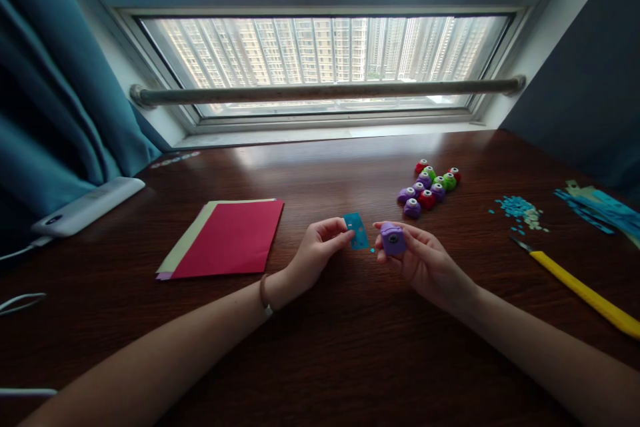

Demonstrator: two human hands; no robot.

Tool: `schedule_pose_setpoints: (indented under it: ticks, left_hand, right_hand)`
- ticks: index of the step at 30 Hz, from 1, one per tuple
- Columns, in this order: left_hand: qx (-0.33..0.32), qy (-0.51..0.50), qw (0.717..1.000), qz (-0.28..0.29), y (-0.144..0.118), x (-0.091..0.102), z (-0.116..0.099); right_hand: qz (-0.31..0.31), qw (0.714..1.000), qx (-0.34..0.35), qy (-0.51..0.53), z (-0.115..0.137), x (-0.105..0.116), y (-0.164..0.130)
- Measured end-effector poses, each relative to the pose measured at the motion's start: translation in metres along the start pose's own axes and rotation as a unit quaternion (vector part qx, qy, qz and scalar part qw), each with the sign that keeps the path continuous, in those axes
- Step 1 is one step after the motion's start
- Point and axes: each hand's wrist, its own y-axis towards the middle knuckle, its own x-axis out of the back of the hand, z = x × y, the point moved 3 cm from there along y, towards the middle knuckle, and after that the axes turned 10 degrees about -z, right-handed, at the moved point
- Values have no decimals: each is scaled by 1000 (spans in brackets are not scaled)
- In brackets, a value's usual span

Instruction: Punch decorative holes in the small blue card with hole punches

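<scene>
looks like a room in a high-rise flat, someone's home craft corner. dark wooden surface [350, 347] pushed right up against a wide window [325, 60] with a metal rail [325, 90] across it, and nothing but apartment towers outside. teal curtain [55, 100] bunched on the left. hobby stuff lying around: coloured paper sheets [225, 240], a cluster of little paper punches [427, 185], blue paper confetti [520, 208], a yellow craft knife [580, 287], plus a white power bank [87, 205] with cables.
</scene>
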Motion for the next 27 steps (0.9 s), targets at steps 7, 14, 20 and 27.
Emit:
schedule_pose_setpoints:
  ticks: [7, 14, 20, 27]
  left_hand:
    - [-3, 10, 1000, 3, 0, -1, -1]
    - [-4, 9, 1000, -5, 1, -4, -4]
    - [-3, 0, 1000, -13, 4, -1, -2]
    - [-3, -16, 1000, -15, 3, 0, -2]
  right_hand:
    - [-148, 964, 170, -143, 31, 29, 19]
    - [-304, 759, 368, -443, 101, 64, 26]
    - [-273, 649, 186, -686, 112, 84, 24]
    - [-248, 593, 165, -748, 88, 106, 35]
